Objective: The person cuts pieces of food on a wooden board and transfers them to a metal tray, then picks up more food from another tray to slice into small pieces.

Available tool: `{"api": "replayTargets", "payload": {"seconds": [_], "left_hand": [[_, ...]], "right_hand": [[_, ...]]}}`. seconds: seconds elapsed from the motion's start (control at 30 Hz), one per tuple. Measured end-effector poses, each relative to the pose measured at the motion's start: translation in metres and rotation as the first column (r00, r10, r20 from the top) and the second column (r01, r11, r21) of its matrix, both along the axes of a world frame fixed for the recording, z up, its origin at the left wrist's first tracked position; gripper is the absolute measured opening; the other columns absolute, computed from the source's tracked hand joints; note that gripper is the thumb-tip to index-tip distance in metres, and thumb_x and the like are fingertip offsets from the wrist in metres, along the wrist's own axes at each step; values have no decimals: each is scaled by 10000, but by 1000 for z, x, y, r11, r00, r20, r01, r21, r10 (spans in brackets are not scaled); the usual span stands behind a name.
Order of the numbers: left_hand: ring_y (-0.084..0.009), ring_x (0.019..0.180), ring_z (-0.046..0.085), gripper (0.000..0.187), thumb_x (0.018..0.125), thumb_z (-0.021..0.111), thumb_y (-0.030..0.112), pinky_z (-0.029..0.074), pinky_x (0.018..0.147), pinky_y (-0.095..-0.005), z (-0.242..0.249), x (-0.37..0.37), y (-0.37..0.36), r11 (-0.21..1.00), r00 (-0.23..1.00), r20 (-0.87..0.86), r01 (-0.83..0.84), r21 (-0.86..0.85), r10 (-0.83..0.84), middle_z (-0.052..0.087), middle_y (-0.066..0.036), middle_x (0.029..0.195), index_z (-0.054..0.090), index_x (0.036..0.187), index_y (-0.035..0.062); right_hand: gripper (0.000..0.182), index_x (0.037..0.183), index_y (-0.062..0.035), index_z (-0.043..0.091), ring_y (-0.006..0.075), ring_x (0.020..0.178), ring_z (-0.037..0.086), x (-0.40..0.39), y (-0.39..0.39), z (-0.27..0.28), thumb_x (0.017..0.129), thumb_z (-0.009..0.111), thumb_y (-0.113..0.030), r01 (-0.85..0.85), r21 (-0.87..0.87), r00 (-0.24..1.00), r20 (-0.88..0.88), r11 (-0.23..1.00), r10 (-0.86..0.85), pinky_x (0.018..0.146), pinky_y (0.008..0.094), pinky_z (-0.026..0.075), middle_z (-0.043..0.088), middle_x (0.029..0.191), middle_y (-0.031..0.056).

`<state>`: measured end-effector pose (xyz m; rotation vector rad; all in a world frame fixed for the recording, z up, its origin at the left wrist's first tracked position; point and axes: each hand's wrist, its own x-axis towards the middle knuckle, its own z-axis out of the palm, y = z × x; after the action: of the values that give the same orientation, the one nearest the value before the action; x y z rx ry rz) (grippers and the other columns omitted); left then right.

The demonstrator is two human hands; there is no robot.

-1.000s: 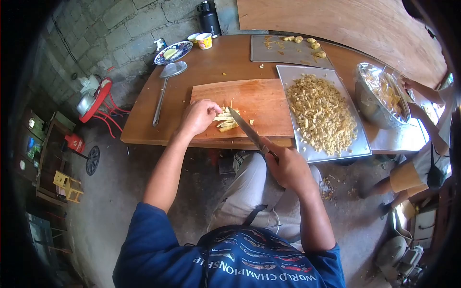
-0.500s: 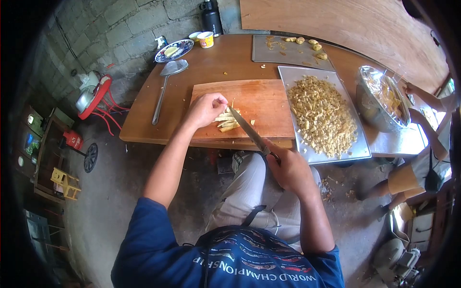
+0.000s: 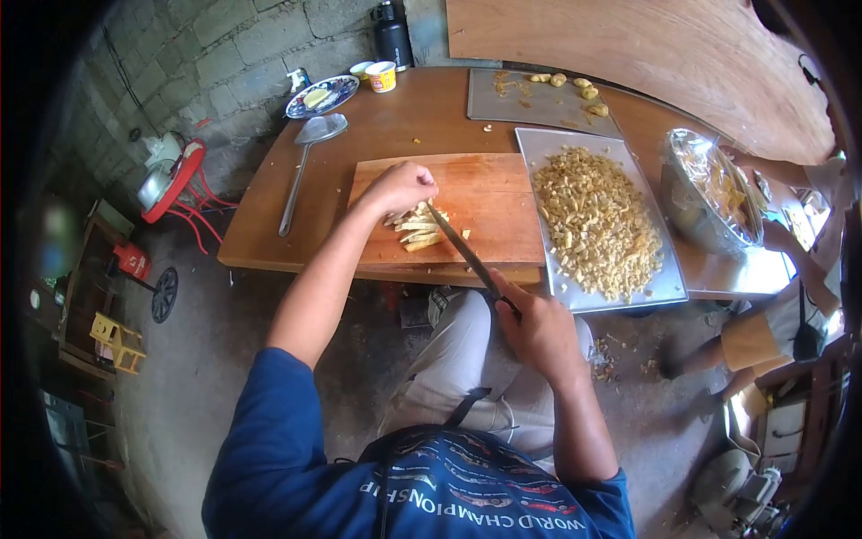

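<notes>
A knife [image 3: 464, 249] is in my right hand [image 3: 540, 332], its blade slanting up and left across the wooden cutting board [image 3: 494, 184]. The tip of the blade lies at a small pile of pale, yellowish cut strips [image 3: 420, 235] near the board's front left part. Over the far side of that pile is my left hand [image 3: 404, 187], with thumb and fingers pinched together just above the knife tip. Whatever may be between those fingertips is too small to make out. A few small bits lie on the board beside the blade.
Right of the board, a metal tray [image 3: 669, 278] bears a heap of diced pale pieces [image 3: 597, 225]. Beyond are a plastic-covered metal bowl [image 3: 696, 211] and another person's arms. A tray [image 3: 489, 106] with peeled pieces, a metal turner [image 3: 296, 189], a plate [image 3: 346, 87], a cup [image 3: 382, 79] and a bottle [image 3: 391, 40] stand around.
My left hand has shifted a little to the right, its pinched fingertips now past the knife tip, uncovering more strips. The knife stays at the pile. The other person's arms have moved at the bowl.
</notes>
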<state>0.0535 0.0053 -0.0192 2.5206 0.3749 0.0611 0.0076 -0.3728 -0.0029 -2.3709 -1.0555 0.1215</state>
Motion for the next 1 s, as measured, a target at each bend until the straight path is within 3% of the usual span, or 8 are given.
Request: {"api": "replayTargets", "payload": {"seconds": [0.17, 0.5, 0.6, 0.67, 0.83, 0.9, 0.93, 1.0], "left_hand": [[-77, 819, 677, 129, 1050, 686, 132, 535, 723, -256, -2, -13, 6, 913, 997, 76, 42, -406, -12, 764, -45, 952, 707, 1021, 8], [-60, 839, 652, 103, 1048, 746, 126, 531, 751, -244, -7, -35, 17, 954, 973, 230, 66, -292, 3, 726, 19, 918, 728, 1061, 26], [-59, 864, 651, 111, 1056, 738, 131, 534, 765, -245, -14, -42, 16, 928, 928, 366, 79, -363, 64, 723, 14, 954, 735, 1100, 29], [-56, 878, 643, 110, 1070, 715, 131, 533, 779, -245, -10, -47, 10, 825, 881, 392, 2, -565, 267, 718, 7, 995, 735, 1123, 37], [-61, 882, 652, 158, 1085, 684, 129, 544, 796, -256, -10, -64, -15, 936, 890, 440, 46, -349, 120, 729, 12, 1011, 744, 1193, 31], [-78, 888, 683, 184, 1077, 689, 127, 563, 817, -285, -9, -71, -30, 969, 902, 427, 45, -242, 65, 770, -8, 1004, 749, 1214, 19], [-241, 906, 777, 145, 1040, 706, 111, 596, 828, -375, 0, -76, -44, 987, 885, 464, 25, -158, 52, 804, -140, 1003, 736, 1136, 6], [-278, 925, 779, 147, 1023, 721, 113, 598, 835, -396, 0, -78, -54, 995, 886, 463, 50, -84, -5, 799, -154, 1012, 739, 1121, 4]], "right_hand": [[490, 1530, -274, 643, 429, 771, 757, -1, 1, -1, 1041, 661, -263, -5, 28, 1000, -13, 1000, 5, 736, 558, 611, 757, 796, 204], [498, 1521, -291, 653, 421, 792, 761, -7, 3, 5, 1026, 690, -253, -19, 72, 999, -26, 997, 21, 746, 541, 609, 763, 823, 204], [494, 1509, -284, 665, 430, 803, 758, -7, 1, 2, 1018, 704, -252, 5, 82, 999, -43, 997, -2, 754, 544, 606, 760, 832, 217], [489, 1502, -282, 672, 435, 804, 755, -8, -1, 4, 1015, 710, -253, 20, 67, 998, -67, 998, -16, 754, 548, 599, 758, 829, 220], [496, 1510, -270, 674, 441, 792, 748, -5, -3, -2, 1017, 711, -234, 50, 114, 972, -233, 992, -23, 764, 511, 595, 745, 801, 233], [512, 1539, -228, 653, 375, 735, 759, -1, -2, -14, 1029, 698, -211, 98, 192, 922, -387, 976, -16, 776, 443, 597, 743, 775, 217], [512, 1539, -228, 653, 375, 735, 759, -1, -1, -17, 1029, 698, -211, 99, 193, 921, -390, 976, -17, 776, 443, 597, 743, 775, 217], [519, 1563, -165, 627, 246, 711, 754, -3, -1, -22, 1046, 682, -175, 138, 300, 846, -531, 944, 45, 781, 379, 594, 745, 769, 170]]}}
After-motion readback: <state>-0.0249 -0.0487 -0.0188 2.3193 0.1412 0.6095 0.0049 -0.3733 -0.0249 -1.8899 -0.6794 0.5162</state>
